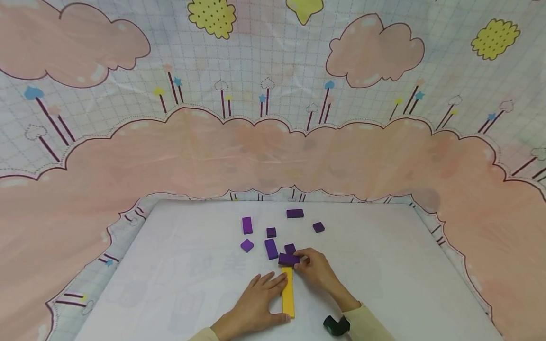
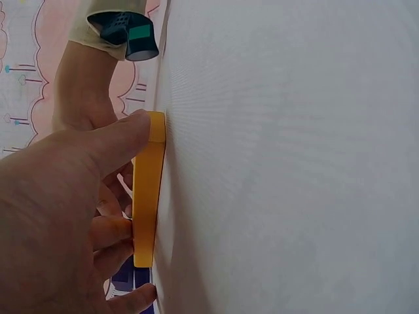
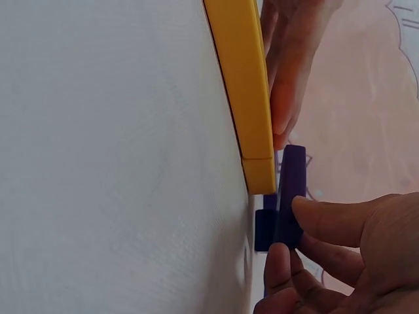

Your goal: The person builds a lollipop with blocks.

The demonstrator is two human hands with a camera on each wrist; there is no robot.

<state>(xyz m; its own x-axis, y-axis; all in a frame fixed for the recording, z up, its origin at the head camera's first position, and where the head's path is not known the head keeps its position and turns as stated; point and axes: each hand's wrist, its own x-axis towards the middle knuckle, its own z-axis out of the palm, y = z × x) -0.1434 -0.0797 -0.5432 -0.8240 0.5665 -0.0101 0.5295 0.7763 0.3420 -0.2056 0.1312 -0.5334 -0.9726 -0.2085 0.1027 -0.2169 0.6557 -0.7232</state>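
Note:
In the head view a long yellow block (image 1: 288,296) lies on the white tabletop, pointing away from me. My left hand (image 1: 258,303) rests on it from the left, thumb at the near end and fingertips near the far end. A purple rectangular block (image 1: 287,259) sits crosswise by the yellow block's far end. My right hand (image 1: 317,272) pinches its right end between thumb and fingers. The right wrist view shows this purple block (image 3: 292,176) raised off the tabletop beside the yellow block (image 3: 245,78). A small purple cube (image 1: 290,248) lies just behind it.
Beyond the hands lie several purple pieces, including a long block (image 1: 271,249), a cube (image 1: 271,232), a turned cube (image 1: 247,245) and a rear block (image 1: 295,213). A dark wrist camera (image 1: 336,326) is on the right sleeve. Patterned cloth surrounds the white tabletop (image 1: 170,265).

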